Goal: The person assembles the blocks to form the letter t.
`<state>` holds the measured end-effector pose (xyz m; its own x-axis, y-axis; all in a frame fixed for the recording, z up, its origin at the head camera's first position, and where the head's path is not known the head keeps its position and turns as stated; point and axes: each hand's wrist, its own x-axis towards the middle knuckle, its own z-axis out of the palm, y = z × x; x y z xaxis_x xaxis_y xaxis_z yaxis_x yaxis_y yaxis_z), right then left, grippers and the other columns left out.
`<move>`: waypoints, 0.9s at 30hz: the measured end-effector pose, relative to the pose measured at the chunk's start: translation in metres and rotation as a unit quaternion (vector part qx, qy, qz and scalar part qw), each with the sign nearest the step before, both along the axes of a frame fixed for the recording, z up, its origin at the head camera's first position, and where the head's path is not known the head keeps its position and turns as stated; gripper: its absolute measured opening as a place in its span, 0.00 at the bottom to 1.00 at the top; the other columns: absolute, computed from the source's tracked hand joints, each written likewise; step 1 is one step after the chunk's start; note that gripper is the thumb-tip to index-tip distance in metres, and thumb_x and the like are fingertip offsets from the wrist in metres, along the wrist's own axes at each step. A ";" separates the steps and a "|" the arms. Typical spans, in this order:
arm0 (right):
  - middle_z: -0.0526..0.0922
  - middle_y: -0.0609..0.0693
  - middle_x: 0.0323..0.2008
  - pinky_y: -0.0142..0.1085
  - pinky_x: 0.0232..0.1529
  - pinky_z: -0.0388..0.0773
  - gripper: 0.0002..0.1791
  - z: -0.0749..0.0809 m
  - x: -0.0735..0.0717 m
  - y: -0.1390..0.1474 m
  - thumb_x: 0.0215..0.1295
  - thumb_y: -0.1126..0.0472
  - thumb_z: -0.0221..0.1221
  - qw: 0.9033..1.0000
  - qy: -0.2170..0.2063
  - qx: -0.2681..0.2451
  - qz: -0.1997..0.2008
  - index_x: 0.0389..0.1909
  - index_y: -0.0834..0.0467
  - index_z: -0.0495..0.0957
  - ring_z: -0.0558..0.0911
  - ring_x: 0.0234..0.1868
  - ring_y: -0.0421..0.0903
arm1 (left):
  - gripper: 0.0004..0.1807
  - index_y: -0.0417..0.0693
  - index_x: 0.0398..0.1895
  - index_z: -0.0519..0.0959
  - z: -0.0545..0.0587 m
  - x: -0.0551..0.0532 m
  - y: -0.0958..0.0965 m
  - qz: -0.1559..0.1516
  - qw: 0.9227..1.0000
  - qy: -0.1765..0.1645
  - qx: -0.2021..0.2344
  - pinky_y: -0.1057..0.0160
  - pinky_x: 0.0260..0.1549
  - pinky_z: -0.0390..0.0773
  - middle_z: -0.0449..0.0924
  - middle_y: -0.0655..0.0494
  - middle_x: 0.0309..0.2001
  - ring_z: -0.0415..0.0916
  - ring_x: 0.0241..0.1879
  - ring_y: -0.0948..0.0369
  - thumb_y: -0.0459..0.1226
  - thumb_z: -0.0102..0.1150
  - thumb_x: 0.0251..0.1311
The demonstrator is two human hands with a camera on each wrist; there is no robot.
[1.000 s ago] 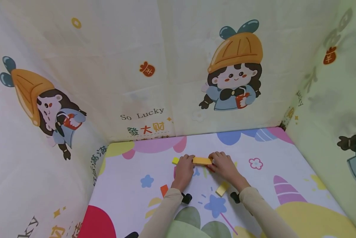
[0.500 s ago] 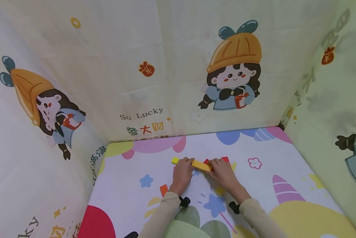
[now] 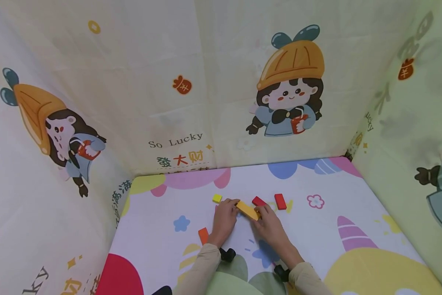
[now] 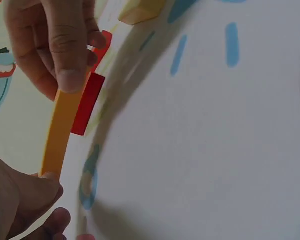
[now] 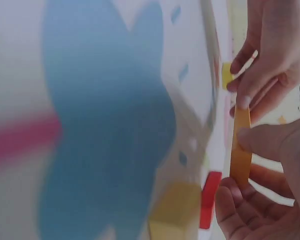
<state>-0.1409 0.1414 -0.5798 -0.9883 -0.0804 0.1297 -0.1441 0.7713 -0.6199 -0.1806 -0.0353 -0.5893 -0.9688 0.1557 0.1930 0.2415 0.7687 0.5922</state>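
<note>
An orange-yellow rectangular block (image 3: 248, 210) is held up between both hands, tilted with its right end nearer the person. My left hand (image 3: 224, 221) pinches its left end, thumb on the near face, as the left wrist view shows. At the other end my right hand (image 3: 272, 227) grips it; in the right wrist view the thumb lies on the block (image 5: 240, 160) and the fingers curl at its lower end. Just beyond the right hand lie two red blocks, one partly covered (image 3: 258, 201) and one in full view (image 3: 280, 201).
A small yellow block (image 3: 217, 198) lies beyond the left hand, and an orange block (image 3: 203, 233) beside the left wrist. Another yellow block (image 5: 175, 212) is under the right hand, hidden in the head view. Printed cloth walls (image 3: 221, 82) enclose the patterned table cover (image 3: 295, 241).
The held block has turned from level to slanting, its right end swinging toward the person. My right hand has moved nearer and left, uncovering the red blocks and covering a yellow one.
</note>
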 end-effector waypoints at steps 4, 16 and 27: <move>0.80 0.57 0.49 0.48 0.55 0.85 0.21 -0.004 0.006 -0.009 0.62 0.63 0.72 0.999 -0.024 -0.015 -0.033 0.55 0.61 0.79 0.82 0.45 0.49 | 0.18 0.47 0.59 0.85 0.001 0.003 -0.001 0.005 0.999 -0.035 0.039 0.65 0.38 0.77 0.86 0.53 0.46 0.76 0.39 0.61 0.31 0.65 0.67; 0.79 0.56 0.44 0.39 0.40 0.79 0.22 -0.009 0.024 -0.029 0.60 0.64 0.72 0.998 -0.015 -0.023 -0.065 0.54 0.62 0.78 0.76 0.37 0.43 | 0.12 0.44 0.53 0.87 -0.005 0.007 0.001 0.024 0.988 -0.057 0.140 0.68 0.39 0.78 0.84 0.52 0.41 0.79 0.38 0.62 0.33 0.65 0.68; 0.78 0.57 0.49 0.43 0.44 0.81 0.27 -0.017 0.034 -0.041 0.62 0.60 0.71 0.994 -0.063 -0.030 -0.086 0.60 0.62 0.75 0.77 0.38 0.46 | 0.09 0.47 0.48 0.87 -0.003 0.009 0.002 0.017 0.982 -0.105 0.158 0.70 0.37 0.80 0.86 0.53 0.44 0.79 0.37 0.65 0.32 0.67 0.66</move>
<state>-0.1065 0.1001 -0.5964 -0.9954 0.0959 0.0034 0.0690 0.7396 -0.6695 -0.1720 -0.0337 -0.5919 -0.9960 0.0868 0.0215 0.0655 0.5448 0.8360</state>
